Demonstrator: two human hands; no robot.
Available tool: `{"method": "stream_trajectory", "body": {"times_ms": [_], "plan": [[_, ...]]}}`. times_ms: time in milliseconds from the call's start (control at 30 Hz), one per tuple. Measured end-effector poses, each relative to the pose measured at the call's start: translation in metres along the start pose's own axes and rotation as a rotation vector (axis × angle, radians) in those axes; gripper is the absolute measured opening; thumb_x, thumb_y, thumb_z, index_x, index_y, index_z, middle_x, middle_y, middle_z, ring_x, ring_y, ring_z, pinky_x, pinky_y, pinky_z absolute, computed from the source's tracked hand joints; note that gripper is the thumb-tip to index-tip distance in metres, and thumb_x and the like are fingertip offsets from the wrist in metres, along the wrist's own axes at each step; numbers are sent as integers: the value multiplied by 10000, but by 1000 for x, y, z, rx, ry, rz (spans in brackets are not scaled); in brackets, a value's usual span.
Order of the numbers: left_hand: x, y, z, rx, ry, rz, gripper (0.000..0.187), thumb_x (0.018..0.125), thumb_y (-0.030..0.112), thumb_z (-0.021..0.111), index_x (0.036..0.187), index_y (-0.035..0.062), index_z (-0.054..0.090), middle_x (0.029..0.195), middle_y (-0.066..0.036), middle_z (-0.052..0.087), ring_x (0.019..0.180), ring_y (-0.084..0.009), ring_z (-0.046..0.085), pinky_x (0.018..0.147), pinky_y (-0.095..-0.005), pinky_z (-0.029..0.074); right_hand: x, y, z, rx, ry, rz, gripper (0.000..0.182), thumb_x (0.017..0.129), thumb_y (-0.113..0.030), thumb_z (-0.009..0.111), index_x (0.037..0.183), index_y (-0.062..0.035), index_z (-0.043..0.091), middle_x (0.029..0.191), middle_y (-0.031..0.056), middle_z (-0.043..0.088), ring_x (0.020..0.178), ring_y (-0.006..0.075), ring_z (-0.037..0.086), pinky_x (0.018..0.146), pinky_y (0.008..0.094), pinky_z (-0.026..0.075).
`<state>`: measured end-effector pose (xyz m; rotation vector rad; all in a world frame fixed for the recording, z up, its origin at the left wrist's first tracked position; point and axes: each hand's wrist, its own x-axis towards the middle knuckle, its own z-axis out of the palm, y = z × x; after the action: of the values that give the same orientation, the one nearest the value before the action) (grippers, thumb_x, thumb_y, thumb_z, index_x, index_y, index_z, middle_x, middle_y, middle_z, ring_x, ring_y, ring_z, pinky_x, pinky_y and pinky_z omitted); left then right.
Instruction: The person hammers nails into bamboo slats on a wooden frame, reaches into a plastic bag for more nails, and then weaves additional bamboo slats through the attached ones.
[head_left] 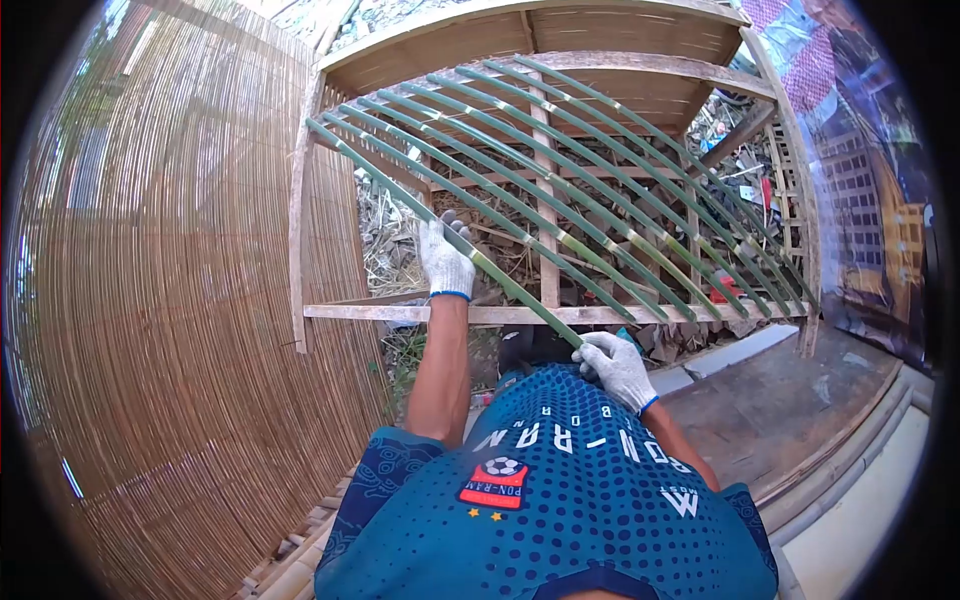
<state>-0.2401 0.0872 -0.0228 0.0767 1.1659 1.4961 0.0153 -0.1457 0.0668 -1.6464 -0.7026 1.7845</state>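
My left hand [446, 258], in a white glove with a blue cuff, is wrapped round the middle of a green bamboo strip [515, 290]. Near my body my right hand [616, 370], gloved too, grips the strip's lower end. The far end of this strip rests at the upper left corner of a wooden frame [450, 314]. Several more green strips [575, 195] lie diagonally across the frame, side by side with gaps, to the right of the held one.
A woven bamboo screen [190, 300] stands at the left. Rubble and wood scraps show beneath the frame. A wooden board [760, 410] lies at the lower right, beside bamboo poles [855, 450]. A printed sheet [870, 200] hangs at the right.
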Motion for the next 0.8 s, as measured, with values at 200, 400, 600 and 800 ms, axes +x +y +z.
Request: {"method": "stream_trajectory", "body": {"times_ms": [200, 400, 600, 800], "plan": [[1, -6, -10, 122, -97, 26, 192, 1072, 184, 568, 1258, 142, 592, 1017, -61, 681, 831, -170, 633, 693, -329, 546, 0, 16, 0, 170, 119, 48, 246, 1052, -176, 603, 1166, 23, 689, 902, 48, 726, 696, 66, 616, 613, 234, 513], [1, -3, -2, 182, -65, -4, 167, 1039, 166, 630, 1204, 143, 625, 1012, -37, 686, 863, -161, 641, 748, -344, 548, 3, 18, 7, 263, 292, 54, 275, 1054, -231, 613, 1113, 18, 713, 910, 42, 737, 703, 69, 635, 618, 249, 534], [12, -5, -15, 215, -141, -46, 198, 1032, 188, 655, 1221, 146, 615, 1026, -27, 659, 939, -186, 647, 831, -377, 560, 4, 25, 8, 446, 323, 99, 287, 1062, -246, 612, 1153, 9, 710, 993, 65, 751, 798, 103, 688, 700, 273, 588], [19, -5, -15, 221, -165, -42, 234, 1029, 183, 661, 1252, 133, 606, 1044, -46, 665, 956, -211, 661, 857, -400, 575, 0, 32, 7, 811, 246, 81, 386, 1072, -189, 586, 1390, 29, 566, 1230, 155, 704, 1020, 232, 728, 847, 348, 630]]}}
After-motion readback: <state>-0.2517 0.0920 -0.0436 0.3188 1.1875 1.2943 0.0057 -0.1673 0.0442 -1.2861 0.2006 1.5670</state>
